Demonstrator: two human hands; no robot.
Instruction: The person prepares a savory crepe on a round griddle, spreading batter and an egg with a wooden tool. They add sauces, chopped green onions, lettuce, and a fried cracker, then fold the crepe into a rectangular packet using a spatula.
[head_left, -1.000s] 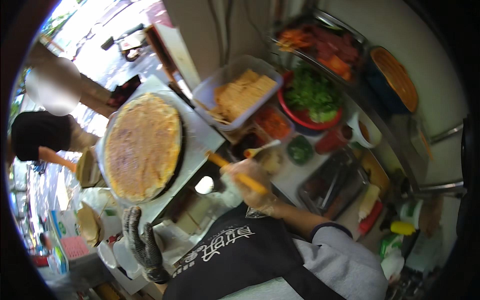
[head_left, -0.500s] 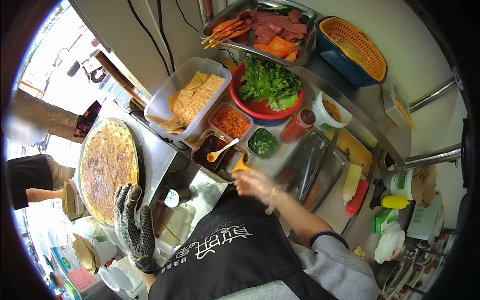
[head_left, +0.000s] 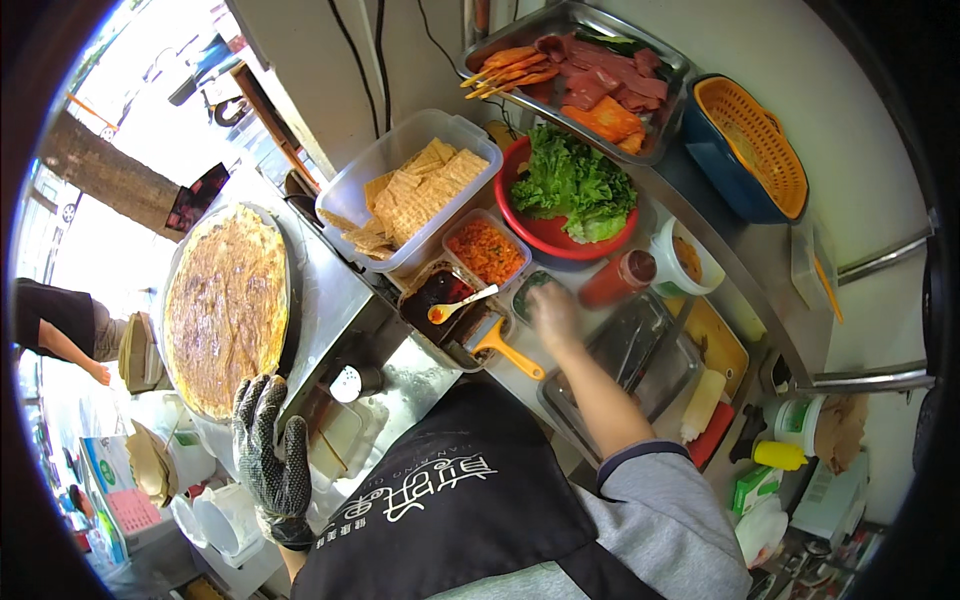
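Note:
My left hand, in a black-and-white dotted glove, rests with fingers stretched beside the near edge of a large round crepe coated with brown sauce on a griddle. My right hand, bare and smeared by motion, is over a small tub of chopped green onion; its fingers cannot be made out. Left of it, a brush with an orange handle leans in a dark sauce container, along with a white spoon. Chopped orange-red pickle fills the tub behind.
Crisp crackers fill a clear bin at the back, beside lettuce in a red bowl. A red sauce bottle stands right of my hand. A meat tray sits on the shelf. A person's arm shows at far left.
My right hand has let go of the brush's orange handle and moved right and away from me to the green onion tub. The view has shifted; my gloved left hand stays near the crepe.

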